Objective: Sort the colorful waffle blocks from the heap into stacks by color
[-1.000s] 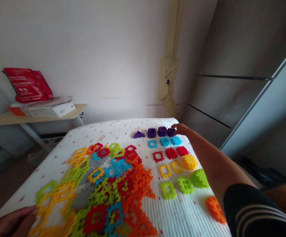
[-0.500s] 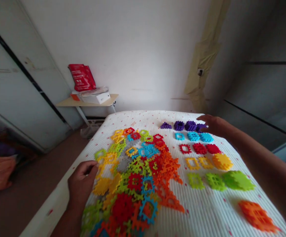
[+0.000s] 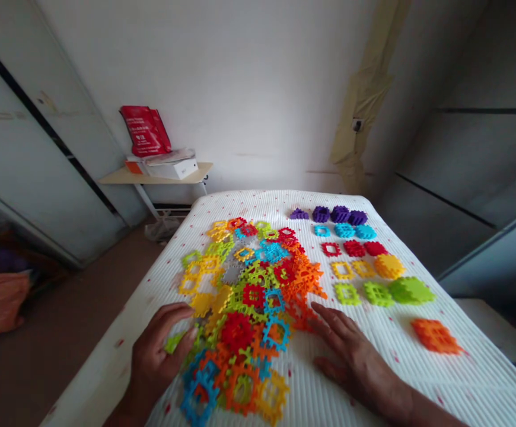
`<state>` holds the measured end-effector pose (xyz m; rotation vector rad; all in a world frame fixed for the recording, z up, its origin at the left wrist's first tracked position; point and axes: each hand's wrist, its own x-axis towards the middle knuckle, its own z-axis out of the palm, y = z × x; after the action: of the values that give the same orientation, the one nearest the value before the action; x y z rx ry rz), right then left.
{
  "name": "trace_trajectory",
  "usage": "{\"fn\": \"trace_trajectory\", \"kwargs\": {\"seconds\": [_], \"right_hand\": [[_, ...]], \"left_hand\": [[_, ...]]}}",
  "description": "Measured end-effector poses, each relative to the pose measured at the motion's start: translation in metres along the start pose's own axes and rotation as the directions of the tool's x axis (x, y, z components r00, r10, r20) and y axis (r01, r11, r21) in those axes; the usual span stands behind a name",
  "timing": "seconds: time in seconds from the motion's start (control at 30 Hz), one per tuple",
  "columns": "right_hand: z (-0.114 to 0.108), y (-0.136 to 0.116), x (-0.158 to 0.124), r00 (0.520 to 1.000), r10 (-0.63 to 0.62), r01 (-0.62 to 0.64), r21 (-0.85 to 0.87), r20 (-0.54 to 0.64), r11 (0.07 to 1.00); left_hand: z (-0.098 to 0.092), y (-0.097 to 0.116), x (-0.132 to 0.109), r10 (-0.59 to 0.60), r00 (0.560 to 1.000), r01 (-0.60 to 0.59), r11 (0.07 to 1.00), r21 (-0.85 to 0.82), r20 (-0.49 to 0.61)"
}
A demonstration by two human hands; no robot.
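A mixed heap of notched plastic building pieces (image 3: 235,332) covers the middle of the bed, in yellow, red, blue, orange, green and grey. My left hand (image 3: 158,344) lies at the heap's left edge, thumb and fingers apart, with yellow pieces (image 3: 202,302) at its fingertips and a light green piece (image 3: 174,341) showing behind the gap. On the right side, my right hand (image 3: 356,359) is open, fingers stretched towards the orange triangular pieces (image 3: 300,313); whether they touch I cannot tell.
Sorted by colour, right of the heap, lie purple (image 3: 340,213), blue (image 3: 344,230), red (image 3: 354,248), yellow (image 3: 389,266) and green (image 3: 411,290) pieces, with an orange stack (image 3: 436,336) nearest. A small table (image 3: 120,176) holding a red bag (image 3: 145,130) stands beyond the bed.
My right hand has come back from the far purple pieces to the near right side of the heap. My left hand has shifted slightly nearer and right, its fingers spreading. The view has tilted a little.
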<state>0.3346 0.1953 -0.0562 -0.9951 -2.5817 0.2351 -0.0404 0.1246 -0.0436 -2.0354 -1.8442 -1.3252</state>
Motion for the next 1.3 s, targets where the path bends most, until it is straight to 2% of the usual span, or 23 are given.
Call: {"fn": "trace_trajectory", "kwargs": {"seconds": [0.07,0.13,0.27,0.33,0.57,0.73,0.87,1.03,1.13,1.2,1.3], "right_hand": [[0.006,-0.002,-0.004,1.000,-0.006,0.006,-0.008,-0.008,1.000],[0.009,-0.005,-0.002,0.999,-0.024,0.024,-0.005,-0.022,1.000],[0.015,-0.011,0.013,0.998,-0.060,0.060,-0.004,-0.034,0.998],[0.019,-0.013,0.022,0.998,-0.058,0.058,-0.018,-0.030,0.998],[0.033,-0.013,0.052,0.997,-0.045,0.042,-0.055,-0.064,0.998],[0.037,-0.009,0.071,0.986,-0.117,0.116,-0.019,-0.114,0.993],[0.040,-0.005,0.086,0.975,-0.168,0.170,0.000,-0.145,0.985],[0.040,-0.003,0.102,0.974,-0.190,0.186,-0.038,-0.127,0.982],[0.035,-0.006,0.101,0.965,-0.239,0.237,-0.030,-0.104,0.971],[0.030,-0.007,0.096,0.956,-0.278,0.278,-0.014,-0.098,0.960],[0.024,-0.004,0.084,0.949,-0.290,0.291,-0.010,-0.127,0.957]], "left_hand": [[-0.009,0.009,-0.018,0.110,0.990,-0.113,0.993,0.034,0.085],[-0.014,0.018,-0.034,0.202,0.960,-0.220,0.973,0.076,0.193],[-0.009,0.032,-0.052,0.345,0.832,-0.442,0.885,0.144,0.434],[-0.001,0.034,-0.053,0.342,0.810,-0.475,0.858,0.193,0.476],[0.026,0.027,-0.030,0.237,0.874,-0.379,0.879,0.288,0.425],[0.033,0.020,-0.016,0.255,0.874,-0.381,0.888,0.258,0.414],[0.038,0.017,-0.008,0.272,0.895,-0.368,0.897,0.243,0.353],[0.046,0.022,0.001,0.302,0.896,-0.390,0.886,0.250,0.326],[0.045,0.025,0.001,0.307,0.901,-0.389,0.885,0.256,0.308],[0.040,0.024,-0.001,0.285,0.926,-0.348,0.900,0.262,0.249],[0.030,0.015,-0.004,0.185,0.980,-0.197,0.950,0.244,0.070]]}}
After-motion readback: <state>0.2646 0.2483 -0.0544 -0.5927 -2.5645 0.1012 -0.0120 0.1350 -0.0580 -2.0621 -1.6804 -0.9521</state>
